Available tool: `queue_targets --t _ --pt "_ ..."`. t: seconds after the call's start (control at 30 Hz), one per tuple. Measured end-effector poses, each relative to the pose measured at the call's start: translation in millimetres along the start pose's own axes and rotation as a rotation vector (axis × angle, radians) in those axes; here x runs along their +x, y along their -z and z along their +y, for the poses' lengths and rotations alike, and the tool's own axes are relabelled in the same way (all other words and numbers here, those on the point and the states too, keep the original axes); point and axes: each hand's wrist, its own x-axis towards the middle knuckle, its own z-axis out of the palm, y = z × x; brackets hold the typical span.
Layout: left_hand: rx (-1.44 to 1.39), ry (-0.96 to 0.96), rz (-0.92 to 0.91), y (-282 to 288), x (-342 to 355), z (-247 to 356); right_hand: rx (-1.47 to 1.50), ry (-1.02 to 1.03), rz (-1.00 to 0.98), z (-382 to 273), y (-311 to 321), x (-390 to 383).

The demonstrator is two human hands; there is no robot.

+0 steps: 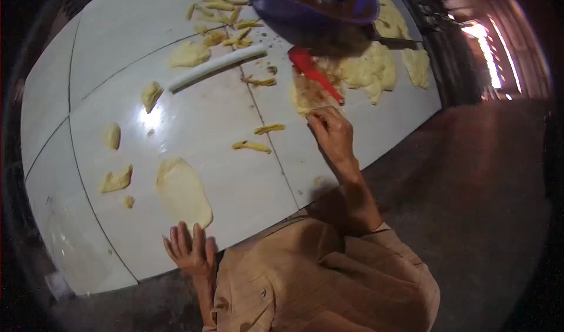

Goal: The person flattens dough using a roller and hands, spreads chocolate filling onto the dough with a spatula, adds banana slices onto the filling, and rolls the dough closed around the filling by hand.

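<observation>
My left hand [192, 253] lies with fingers spread at the near end of a flat oval of dough [184, 194], fingertips touching its edge. Further right, my right hand [332, 129] has its fingers pinched at the near edge of a dough sheet [301, 100] smeared with brownish filling. What the pinch holds is mostly hidden, but it appears to be that edge. On the smeared area rests a red spatula [317, 75]. Two slim filled dough rolls [251, 147] lie between my hands.
A white rolling pin [217, 66] lies across the white tiled table [223, 115]. At the back stands a purple basin [305, 15], beside more flat dough [373, 71]. Dough lumps [113, 135] sit at the left, with several shaped pieces [217, 5] at the far side.
</observation>
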Motion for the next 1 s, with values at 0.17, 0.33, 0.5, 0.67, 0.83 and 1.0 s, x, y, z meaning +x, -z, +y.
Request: queue_targets --t 0.17,0.33,0.5,0.67,0.83,1.0 --pt "0.043 -0.105 0.140 -26.7 1.2 -16.6 -0.161 -0.252 0.132 28.7 37.8 14.6" --pt "0.048 -0.121 0.084 -16.6 9.2 -8.9 -0.222 -0.020 0.216 52.9 32.2 73.7" --pt "0.001 -0.093 0.053 -14.9 7.8 -7.3 -0.267 -0.002 -0.014 70.5 -0.6 108.0" --pt "-0.032 0.011 0.042 -14.3 5.5 -2.6 -0.029 -0.126 -0.105 56.8 22.8 99.8" --pt "0.034 0.088 -0.116 -6.5 -2.2 -0.6 0.090 -0.143 -0.041 23.9 75.3 97.8" --pt "-0.075 0.082 -0.076 1.4 2.8 30.8 0.102 0.135 0.189 13.1 133.8 168.3"
